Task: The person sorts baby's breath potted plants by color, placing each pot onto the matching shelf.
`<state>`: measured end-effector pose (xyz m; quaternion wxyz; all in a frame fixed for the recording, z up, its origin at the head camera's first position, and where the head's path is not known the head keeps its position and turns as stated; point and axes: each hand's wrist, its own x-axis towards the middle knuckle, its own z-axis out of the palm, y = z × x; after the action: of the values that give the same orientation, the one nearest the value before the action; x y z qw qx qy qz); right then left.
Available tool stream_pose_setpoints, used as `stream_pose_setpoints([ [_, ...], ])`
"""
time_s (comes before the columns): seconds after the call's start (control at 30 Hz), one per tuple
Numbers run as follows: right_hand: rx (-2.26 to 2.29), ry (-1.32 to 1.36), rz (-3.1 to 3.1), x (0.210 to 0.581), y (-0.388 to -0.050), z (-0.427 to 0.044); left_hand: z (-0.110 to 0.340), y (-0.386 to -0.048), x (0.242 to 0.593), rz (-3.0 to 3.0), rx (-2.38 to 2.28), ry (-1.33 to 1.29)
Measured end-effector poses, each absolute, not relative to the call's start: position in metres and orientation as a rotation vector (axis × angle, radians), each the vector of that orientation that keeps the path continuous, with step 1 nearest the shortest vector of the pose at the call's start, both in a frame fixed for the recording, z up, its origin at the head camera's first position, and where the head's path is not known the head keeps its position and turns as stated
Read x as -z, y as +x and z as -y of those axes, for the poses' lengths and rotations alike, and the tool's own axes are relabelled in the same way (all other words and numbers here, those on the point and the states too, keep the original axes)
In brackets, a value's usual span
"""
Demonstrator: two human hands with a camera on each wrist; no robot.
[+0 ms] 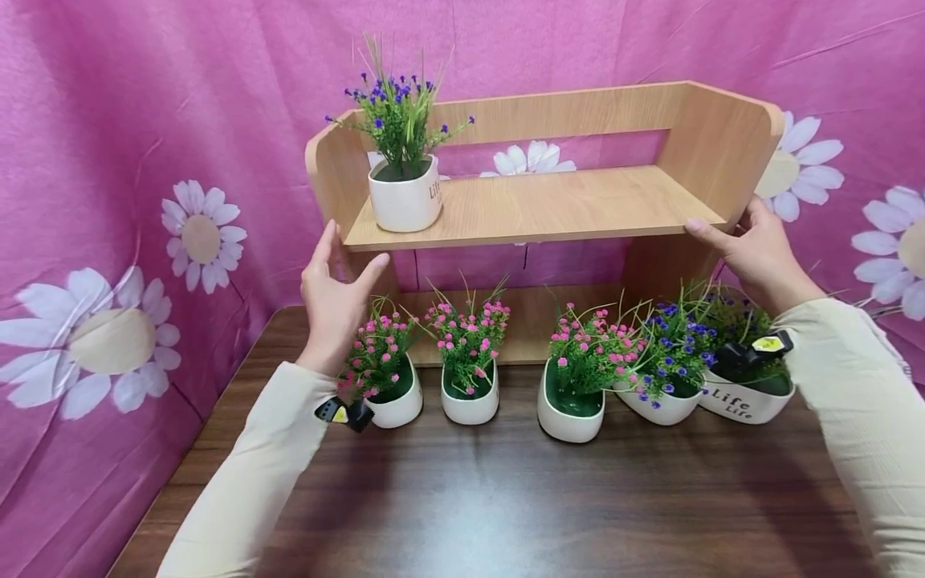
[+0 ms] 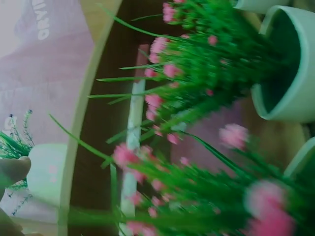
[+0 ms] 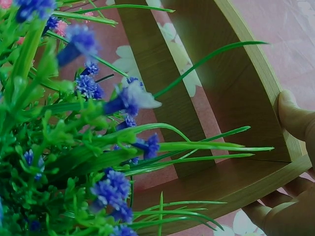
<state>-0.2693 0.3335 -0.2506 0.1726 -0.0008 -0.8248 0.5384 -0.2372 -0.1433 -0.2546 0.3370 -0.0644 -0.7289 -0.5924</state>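
A light wooden two-tier desk shelf (image 1: 564, 205) stands at the back of the table. On the left of its upper board sits a white pot of blue-purple artificial flowers (image 1: 406, 197). My left hand (image 1: 335, 297) is at the shelf's left side panel, fingers up along it and thumb spread apart near the board's front edge. With my right hand (image 1: 759, 249) I grip the right side panel, thumb on its front edge and fingers behind; the right wrist view shows the thumb (image 3: 293, 115) against the panel edge. Whether the left fingers touch the wood is unclear.
In front of the shelf stand pink-flowered white pots (image 1: 470, 401) and, by the right forearm, blue-flowered pots (image 1: 665, 405), one lettered "Life". They rest on a dark brown wooden table (image 1: 462, 498). A pink curtain with white daisies (image 1: 217, 104) hangs behind.
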Motion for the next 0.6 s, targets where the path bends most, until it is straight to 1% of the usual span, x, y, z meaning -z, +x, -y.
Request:
stream_pose_setpoints([
  [0.1, -1.523, -0.002, 2.343, 0.25, -0.269, -0.334, 0.155, -0.229, 0.264, 2.006, 1.416, -0.114],
  [0.27, -1.511, -0.017, 2.36, 0.25, -0.269, -0.333, 0.171, -0.221, 0.281, 2.086, 1.339, -0.043],
  [0.6, -1.521, 0.006, 2.351, 0.25, -0.269, -0.333, 0.196, -0.201, 0.312, 2.152, 1.344, 0.033],
])
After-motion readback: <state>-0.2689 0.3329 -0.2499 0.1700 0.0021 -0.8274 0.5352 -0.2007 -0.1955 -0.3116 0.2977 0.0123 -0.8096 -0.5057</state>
